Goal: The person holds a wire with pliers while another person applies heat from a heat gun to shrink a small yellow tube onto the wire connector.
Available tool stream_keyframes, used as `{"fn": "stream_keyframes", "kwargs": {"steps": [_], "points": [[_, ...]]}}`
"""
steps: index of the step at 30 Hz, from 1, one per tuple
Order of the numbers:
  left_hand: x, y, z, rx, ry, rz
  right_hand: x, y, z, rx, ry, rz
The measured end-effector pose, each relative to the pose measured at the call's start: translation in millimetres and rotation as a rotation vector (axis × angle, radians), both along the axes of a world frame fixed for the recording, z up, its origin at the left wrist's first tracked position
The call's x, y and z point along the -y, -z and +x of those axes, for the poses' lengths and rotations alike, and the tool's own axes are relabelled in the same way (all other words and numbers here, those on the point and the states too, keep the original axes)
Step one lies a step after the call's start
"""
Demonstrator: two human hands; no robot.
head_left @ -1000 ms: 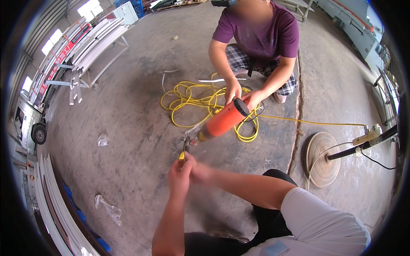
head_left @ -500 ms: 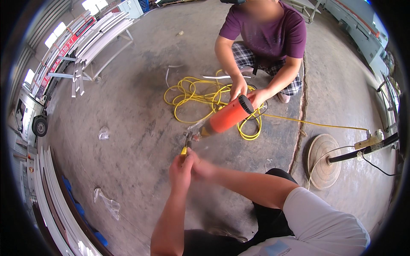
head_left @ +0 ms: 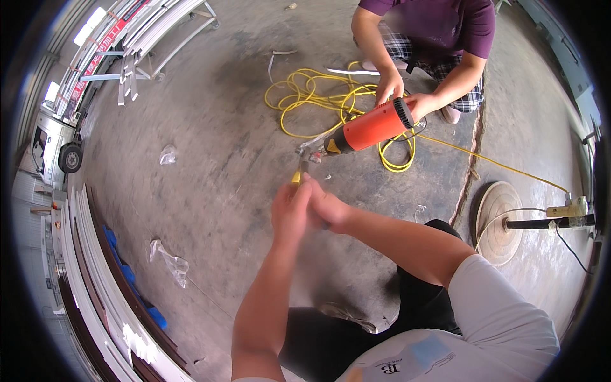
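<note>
My left hand (head_left: 289,207) and my right hand (head_left: 324,209) are closed side by side, pressed together in front of me. A slim tool with a yellow edge (head_left: 296,177) and a grey part rises from between them. A dark end shows below my right fingers, and the rest is hidden by my hands. The tool's far tip reaches the small metal nose of a red cylindrical power tool (head_left: 375,126) with a black ribbed cap. A crouching co-worker in a purple shirt (head_left: 439,25) holds that power tool with both hands. Blur hides the exact contact.
A yellow cable (head_left: 305,89) lies coiled on the concrete floor behind the power tool. At right stands a round base (head_left: 499,223) with a black pole. Plastic scraps (head_left: 170,264) lie left; long white profiles (head_left: 95,254) line the left edge. A profile rack (head_left: 149,48) stands far left.
The view has shifted, so the whole scene sits further right and higher. My hands remain together around the tool, and the co-worker still holds the red power tool.
</note>
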State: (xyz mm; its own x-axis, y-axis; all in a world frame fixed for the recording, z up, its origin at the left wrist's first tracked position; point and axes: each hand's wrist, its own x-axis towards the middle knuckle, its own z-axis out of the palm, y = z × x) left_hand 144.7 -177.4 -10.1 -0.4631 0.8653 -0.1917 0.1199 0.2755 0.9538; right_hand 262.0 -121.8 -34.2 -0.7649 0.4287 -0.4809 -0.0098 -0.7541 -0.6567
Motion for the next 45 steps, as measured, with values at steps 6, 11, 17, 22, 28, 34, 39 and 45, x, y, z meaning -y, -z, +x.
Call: {"fn": "stream_keyframes", "kwargs": {"steps": [6, 11, 17, 22, 28, 34, 39, 45], "points": [[-0.7, 0.0, 2.8, 0.047, 0.008, 0.014, 3.8, -3.9, -1.1, 0.031, 0.016, 0.014], [-0.7, -0.3, 0.6, 0.014, 0.004, -0.011, 1.8, -6.6, -0.1, -0.011, 0.014, 0.030], [-2.2, -5.2, 0.6, -0.002, 0.011, -0.028, 2.7, -8.0, -2.7, 0.012, 0.010, 0.041], [-3.7, 14.0, 0.0, 0.068, 0.023, -0.008, 1.2, 23.0, -4.6, 0.025, 0.015, 0.066], [-4.4, -5.2, 4.9, 0.090, 0.040, -0.021, 2.8, 18.2, -8.1, 0.031, 0.052, 0.015], [-2.2, -4.2, 4.0, 0.121, 0.029, 0.002, 2.3, 3.1, -2.4, 0.069, 0.004, 0.017], [-1.6, -12.0, 7.1, 0.104, 0.040, -0.015, 3.3, 2.1, -0.7, 0.058, 0.012, 0.015], [-2.6, -2.5, 2.7, 0.084, 0.031, -0.034, 1.1, 5.5, -3.1, 0.083, 0.009, 0.019]]}}
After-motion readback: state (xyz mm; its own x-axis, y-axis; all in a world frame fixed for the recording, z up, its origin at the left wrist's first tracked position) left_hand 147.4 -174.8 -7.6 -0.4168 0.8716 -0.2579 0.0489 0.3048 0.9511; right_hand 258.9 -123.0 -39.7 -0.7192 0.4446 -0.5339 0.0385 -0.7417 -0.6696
